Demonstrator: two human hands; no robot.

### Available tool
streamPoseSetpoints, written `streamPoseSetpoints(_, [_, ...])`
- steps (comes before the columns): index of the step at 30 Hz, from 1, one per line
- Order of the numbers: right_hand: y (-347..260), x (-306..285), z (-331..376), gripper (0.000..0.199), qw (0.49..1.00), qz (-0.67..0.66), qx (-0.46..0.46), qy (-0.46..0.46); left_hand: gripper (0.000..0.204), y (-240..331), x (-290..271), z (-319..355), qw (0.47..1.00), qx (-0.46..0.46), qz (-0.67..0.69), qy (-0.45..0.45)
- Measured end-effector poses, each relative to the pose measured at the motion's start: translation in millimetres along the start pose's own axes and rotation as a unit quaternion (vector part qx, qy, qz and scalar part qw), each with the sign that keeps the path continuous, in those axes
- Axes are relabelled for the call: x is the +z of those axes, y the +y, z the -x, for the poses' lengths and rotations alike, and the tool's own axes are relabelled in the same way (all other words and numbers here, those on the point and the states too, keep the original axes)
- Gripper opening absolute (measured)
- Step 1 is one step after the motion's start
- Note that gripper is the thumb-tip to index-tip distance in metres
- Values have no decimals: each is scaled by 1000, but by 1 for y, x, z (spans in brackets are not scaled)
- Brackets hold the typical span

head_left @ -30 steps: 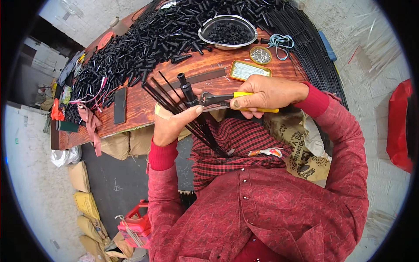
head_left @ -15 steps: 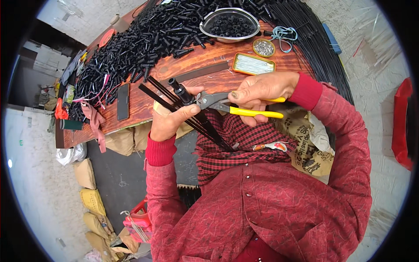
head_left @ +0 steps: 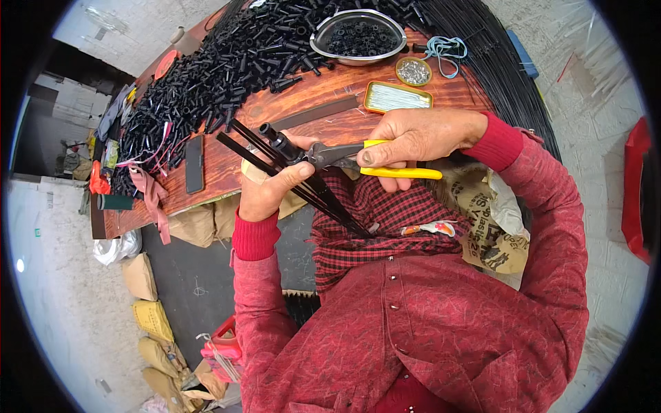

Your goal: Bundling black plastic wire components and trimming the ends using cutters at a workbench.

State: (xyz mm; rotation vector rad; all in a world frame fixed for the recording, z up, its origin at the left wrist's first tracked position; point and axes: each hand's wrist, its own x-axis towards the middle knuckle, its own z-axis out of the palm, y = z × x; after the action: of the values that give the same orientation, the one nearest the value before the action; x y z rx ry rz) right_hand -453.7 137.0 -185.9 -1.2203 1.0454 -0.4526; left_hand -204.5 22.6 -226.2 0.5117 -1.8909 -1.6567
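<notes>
My left hand [head_left: 265,196] is closed around several thin black rods [head_left: 339,215] and a short black tubular fitting [head_left: 281,143]. The rods slant down toward my lap, and the fitting points up between them. In my right hand [head_left: 420,138] is a pair of pliers with yellow handles [head_left: 406,173], the fingers wrapped round them. The dark jaws [head_left: 322,155] meet the fitting's lower end, close to my left thumb. What exactly lies between the jaws is too small to make out.
Behind my hands, a wooden table [head_left: 261,107] bears a heap of black tubular parts [head_left: 206,82]. A metal bowl of black rings [head_left: 315,49], a round tin of small metal pieces [head_left: 414,71], a tray of pale sticks [head_left: 396,98] and a phone [head_left: 195,164] sit there. Long black rods [head_left: 509,82] lie right.
My right hand has squeezed the pliers' handles closer together and moved slightly left. The jaws have closed at the fitting's end. My left hand keeps its grip.
</notes>
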Motion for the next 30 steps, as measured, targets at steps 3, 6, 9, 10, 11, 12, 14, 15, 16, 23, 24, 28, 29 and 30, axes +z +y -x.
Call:
streamPoseSetpoints(3, [3, 0, 0, 56, 1000, 3, 17, 9, 34, -4, 1, 1, 1000, -5, 9, 17])
streamPoseSetpoints(6, [36, -5, -13, 58, 973, -200, 19, -117, 35, -3, 1, -1, 999, 2, 22, 28])
streamPoseSetpoints(9, [34, -3, -3, 61, 987, -126, -5, -95, 33, 2, 5, -6, 999, -8, 35, -4])
streamPoseSetpoints(10, [16, 0, 4, 55, 997, -59, -4, -49, 33, -6, -3, -2, 999, -19, 32, -4])
streamPoseSetpoints(11, [-6, 8, 15, 51, 999, 37, 20, 31, 32, -10, -4, -1, 999, -23, 39, -2])
streamPoseSetpoints(12, [-20, 14, 18, 50, 984, 135, 40, 108, 32, -11, -4, -1, 999, -26, 44, 3])
streamPoseSetpoints(14, [6, 20, 22, 48, 851, 381, -199, 302, 33, -8, -1, -5, 999, -18, 30, 12])
streamPoseSetpoints(15, [2, 19, 25, 48, 851, 382, -197, 301, 33, -6, 1, -6, 1000, -14, 13, 24])
streamPoseSetpoints(16, [-5, 18, 30, 41, 909, 301, -124, 260, 33, -2, 2, -7, 999, -15, 15, 25])
streamPoseSetpoints(23, [20, -12, 25, 49, 967, -216, 123, -53, 36, 4, 4, -8, 1000, -1, 4, -18])
streamPoseSetpoints(24, [15, -8, 29, 47, 994, -73, 74, 32, 35, 1, 4, -11, 1000, -5, 13, -6])
streamPoseSetpoints(28, [18, 1, 20, 47, 719, 502, -313, 364, 34, -6, 0, -11, 999, -4, -36, 24])
streamPoseSetpoints(29, [17, 3, 21, 47, 719, 503, -313, 364, 34, -6, 0, -11, 999, -3, -36, 25])
streamPoseSetpoints(30, [14, 7, 25, 45, 810, 420, -236, 335, 34, -5, 1, -11, 999, -9, -24, 31])
